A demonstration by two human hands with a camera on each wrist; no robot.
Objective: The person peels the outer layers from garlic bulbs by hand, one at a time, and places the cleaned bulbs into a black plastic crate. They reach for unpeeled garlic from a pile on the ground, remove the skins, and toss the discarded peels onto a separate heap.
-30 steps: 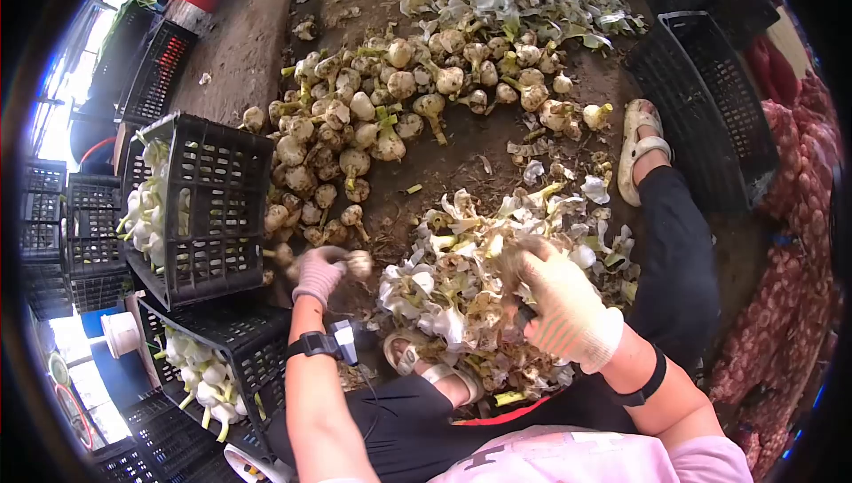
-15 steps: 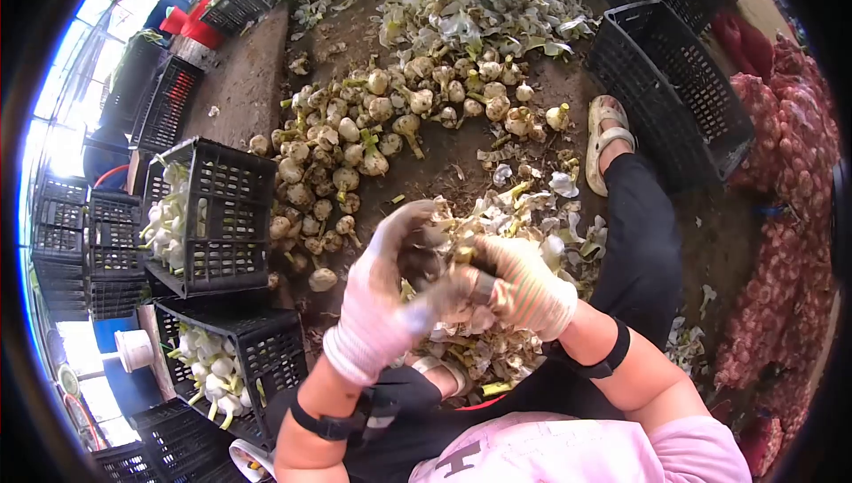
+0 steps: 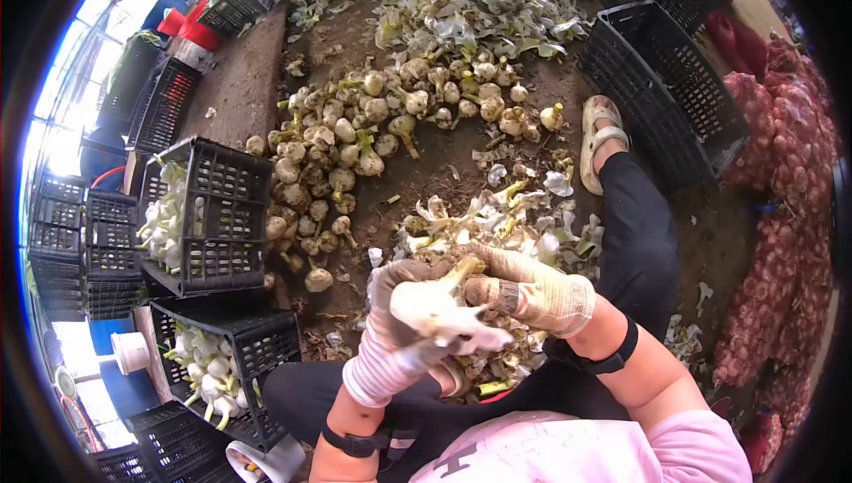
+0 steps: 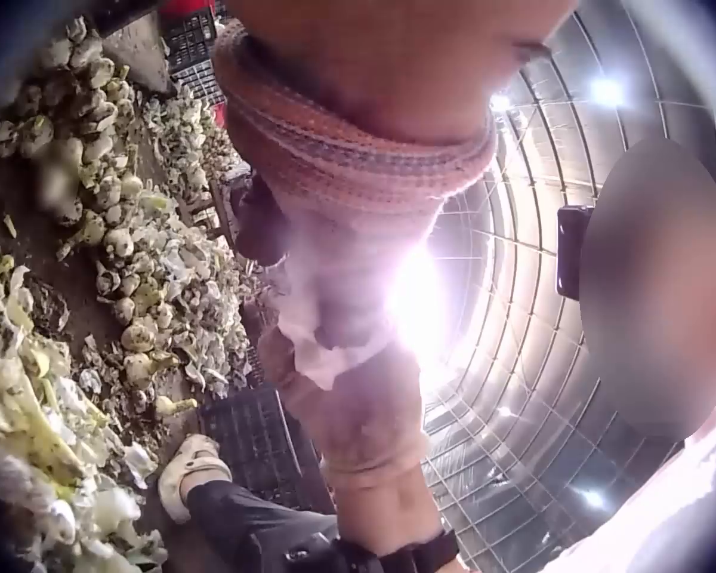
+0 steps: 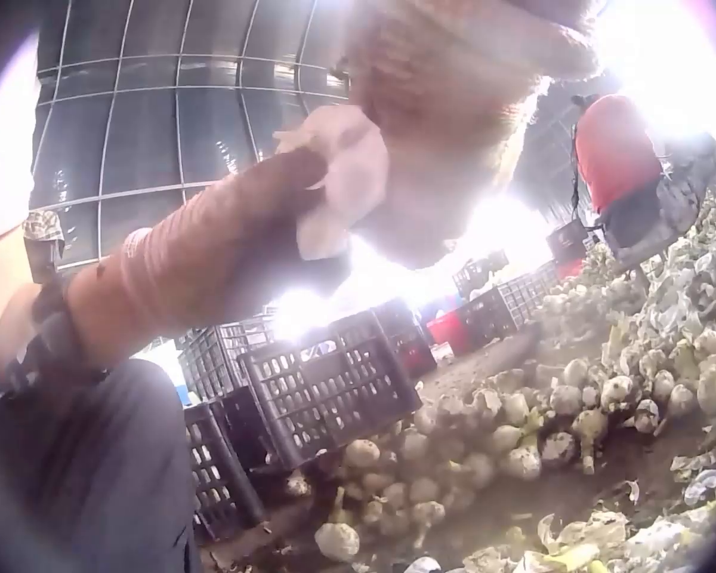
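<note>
Garlic bulb [image 3: 426, 307] at lower centre of frame, peel hanging off it. Left hand [image 3: 388, 332]: fingers curled round the bulb. Right hand [image 3: 537, 292]: fingers closed at its stem. Both hands block part of the peel heap [image 3: 497, 221] behind. Unpeeled bulbs [image 3: 333, 141] spread upper left of centre; filled black crate [image 3: 226, 217] at left, another crate [image 3: 666, 92] upper right

Two gloved hands [image 3: 386, 332] [image 3: 541, 292], one held garlic bulb [image 3: 430, 307], two black wristbands [image 3: 353, 444] [image 3: 612, 357], two nearest bulb-filled crates [image 3: 226, 217] [image 3: 266, 354]
</note>
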